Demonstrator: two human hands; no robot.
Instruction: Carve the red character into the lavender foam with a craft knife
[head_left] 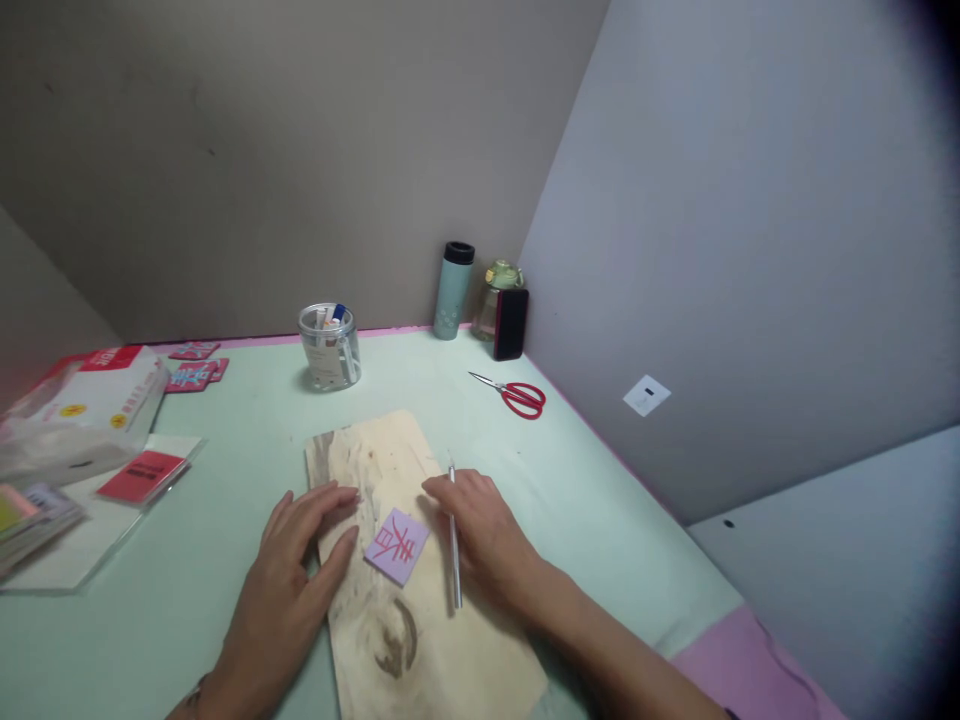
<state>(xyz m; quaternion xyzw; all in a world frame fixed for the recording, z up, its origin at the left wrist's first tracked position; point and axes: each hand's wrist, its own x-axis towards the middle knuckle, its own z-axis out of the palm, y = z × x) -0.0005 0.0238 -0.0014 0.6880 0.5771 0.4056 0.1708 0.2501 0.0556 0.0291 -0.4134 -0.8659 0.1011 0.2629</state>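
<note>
A pale wooden board (pixel 405 630) lies on the light green table (pixel 240 440) in front of me. On it sits a small purple paper square (pixel 397 546) with red cut-out characters. My left hand (pixel 289 580) rests flat on the board's left edge, fingers spread, its thumb close to the purple square. On the board to the right of the square is my right hand (pixel 480 530), its fingers loosely curled beside a thin silver craft knife (pixel 454 545). The knife lies along the hand, but I cannot see a firm grip on it.
Red-handled scissors (pixel 517 396) lie at the back right. A clear jar of pens (pixel 329 346), a teal flask (pixel 453 291), a glass bottle (pixel 495 300) and a dark phone (pixel 511 323) stand by the walls. Paper packs (pixel 90 400) and red cut pieces (pixel 193 372) lie at the left.
</note>
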